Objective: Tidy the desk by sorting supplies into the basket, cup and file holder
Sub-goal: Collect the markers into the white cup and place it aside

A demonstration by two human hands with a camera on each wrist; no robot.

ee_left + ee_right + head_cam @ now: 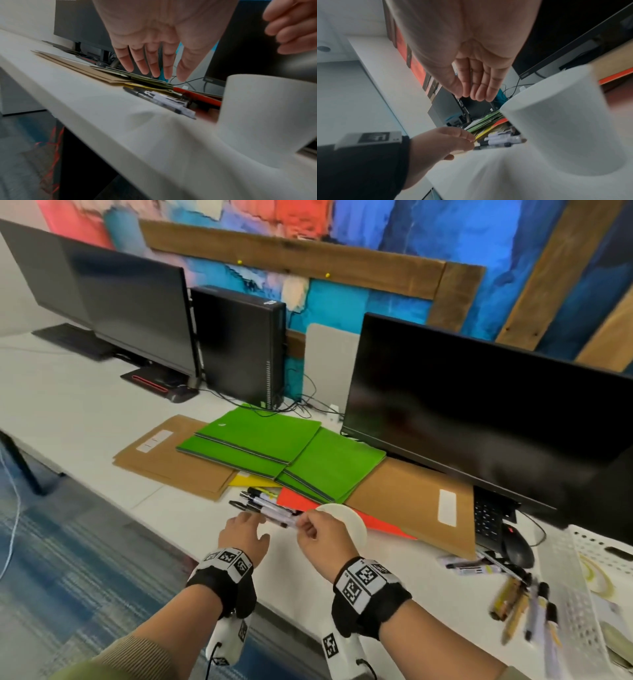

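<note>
Not much is sorted yet. Pens (265, 505) lie on the counter (85, 419) beside the cup (346, 523); folders (274, 450) lie flat. Left hand (241, 537) hovers open; right hand (317, 537) looks loosely curled, maybe pinching a pen.

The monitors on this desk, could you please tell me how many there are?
3. One monitor stands at the right, above the folders; a second stands left of the computer tower; a third is at the far left, partly behind the second.
</note>
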